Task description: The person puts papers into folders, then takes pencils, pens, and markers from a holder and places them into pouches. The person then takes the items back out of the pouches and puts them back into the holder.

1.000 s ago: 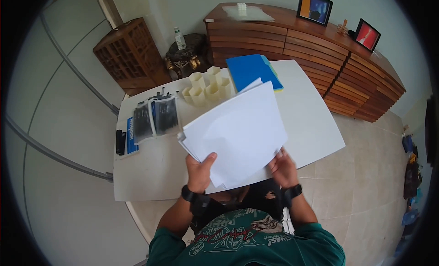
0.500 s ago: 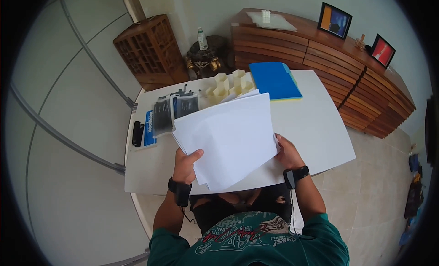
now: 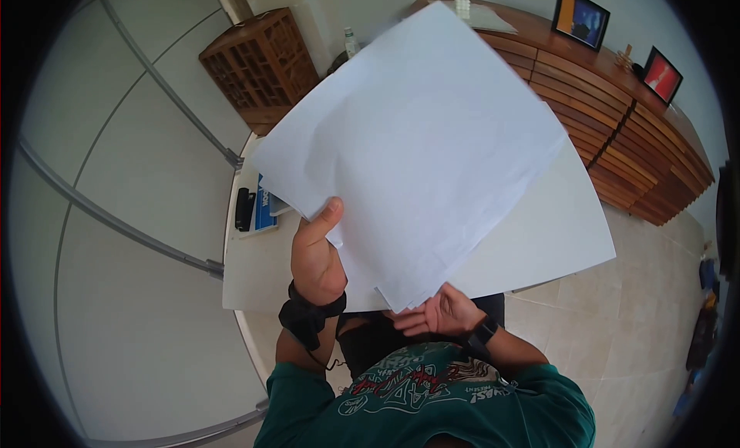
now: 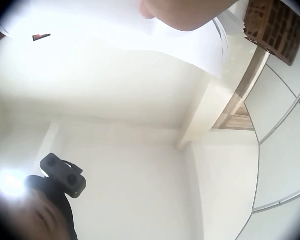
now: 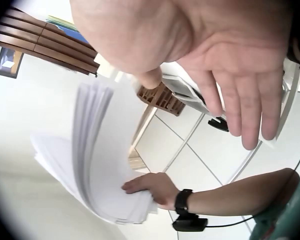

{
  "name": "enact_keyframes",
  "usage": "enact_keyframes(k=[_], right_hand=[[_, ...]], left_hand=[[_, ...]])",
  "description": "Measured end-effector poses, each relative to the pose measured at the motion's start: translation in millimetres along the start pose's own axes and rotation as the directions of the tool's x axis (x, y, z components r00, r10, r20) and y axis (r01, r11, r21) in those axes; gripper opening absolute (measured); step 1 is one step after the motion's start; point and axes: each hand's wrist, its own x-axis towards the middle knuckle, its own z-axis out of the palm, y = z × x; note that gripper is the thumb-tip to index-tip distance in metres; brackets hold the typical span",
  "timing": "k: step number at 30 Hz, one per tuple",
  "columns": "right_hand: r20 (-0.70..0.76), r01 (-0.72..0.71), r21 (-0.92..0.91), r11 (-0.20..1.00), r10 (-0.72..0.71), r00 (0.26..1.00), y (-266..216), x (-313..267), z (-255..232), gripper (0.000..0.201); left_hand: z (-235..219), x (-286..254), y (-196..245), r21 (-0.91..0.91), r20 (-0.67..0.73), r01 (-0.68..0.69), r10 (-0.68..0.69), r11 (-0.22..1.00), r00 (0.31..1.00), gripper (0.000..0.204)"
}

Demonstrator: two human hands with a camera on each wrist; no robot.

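A stack of white paper sheets (image 3: 432, 140) is raised over the table and tilted. My left hand (image 3: 314, 251) grips its left edge, thumb across the top sheet. In the right wrist view the stack (image 5: 102, 165) bends in a curve, its sheets fanned apart at one end, with the left hand (image 5: 157, 189) pinching the other part. My right hand (image 3: 443, 313) is at the stack's lower corner, palm up. Its fingers (image 5: 247, 105) are extended and hold nothing in the right wrist view. The paper hides most of the table's far side.
Below the paper is a white table (image 3: 539, 240). At its left lie a black stapler (image 3: 244, 209) and a blue-and-white notebook (image 3: 266, 209). Beyond stand a wooden cabinet (image 3: 258, 67), a bottle (image 3: 351, 41) and a slatted wooden sideboard (image 3: 593, 117) bearing two framed pictures.
The stack has risen and turned, now covering the pouches, hexagonal holders and blue folder. My right hand has left its right edge, moving down and left to the lower corner, its fingers straightened.
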Motion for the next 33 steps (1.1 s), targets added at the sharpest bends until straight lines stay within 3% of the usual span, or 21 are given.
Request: enact_keyframes(k=[1,2,4,5,9,11,12,14,15,17,21,23,29,31,33], right_hand=[[0.051,0.078,0.052,0.996,-0.081,0.995,-7,4,8,0.09],[0.132,0.156,0.25,0.956,-0.193,0.972,-20,8,15,0.087],[0.004,0.378,0.516,0.769,-0.443,0.896,-43,5,14,0.083],[-0.005,0.392,0.511,0.766,-0.453,0.892,-53,-1,12,0.083],[-0.092,0.555,0.153,0.818,-0.547,0.832,-105,-48,-16,0.076],[-0.101,0.577,-0.023,0.816,-0.576,0.811,-125,-55,-34,0.072],[-0.099,0.567,-0.022,0.823,-0.566,0.818,-131,-58,-47,0.072],[-0.341,0.408,-0.523,0.748,-0.623,0.704,-144,-59,-68,0.054],[-0.336,0.402,-0.527,0.749,-0.618,0.711,-147,-53,-53,0.054],[-0.27,0.187,-0.845,0.5,-0.703,0.658,-149,-37,2,0.047],[-0.156,0.256,-0.879,0.403,-0.749,0.644,-167,-39,21,0.044],[-0.102,0.181,-0.949,0.258,-0.795,0.598,-167,-43,28,0.037],[-0.012,0.225,-0.957,0.182,-0.801,0.599,-160,-48,-18,0.033],[-0.031,0.229,-0.951,0.208,-0.801,0.598,-155,-48,-22,0.037],[-0.003,0.312,-0.928,0.206,-0.839,0.543,-148,-48,-24,0.047]], left_hand=[[4,2,-2,-0.094,-0.017,0.038,-0.04,0.995,0.999,0.046],[3,2,-5,-0.093,-0.007,0.05,-0.051,0.994,0.999,0.046],[-7,-2,-10,-0.075,-0.022,0.123,-0.125,0.99,0.992,0.054],[-15,-5,-12,-0.082,-0.012,0.133,-0.135,0.988,0.991,0.054],[-57,-10,-16,0.086,0.02,0.243,-0.245,0.966,0.969,0.055],[-84,-9,-22,0.348,-0.002,0.202,-0.214,0.916,0.977,0.056],[-80,-11,-20,0.447,-0.049,0.196,-0.195,0.873,0.98,0.055],[-91,-7,-21,0.494,-0.054,0.16,-0.154,0.855,0.987,0.054],[-96,-4,-23,0.541,-0.049,0.129,-0.122,0.831,0.991,0.052],[-101,5,-24,0.585,-0.035,0.063,-0.052,0.809,0.998,0.052],[-93,21,-13,0.689,0.05,-0.115,0.112,0.716,0.992,0.049],[-93,28,-15,0.716,0.065,-0.149,0.147,0.682,0.987,0.047],[-124,34,-41,0.808,0.118,-0.196,0.174,0.556,0.978,0.042],[-124,31,-43,0.814,0.142,-0.217,0.177,0.538,0.974,0.042],[-123,27,-45,0.775,0.166,-0.296,0.272,0.558,0.948,0.031]])
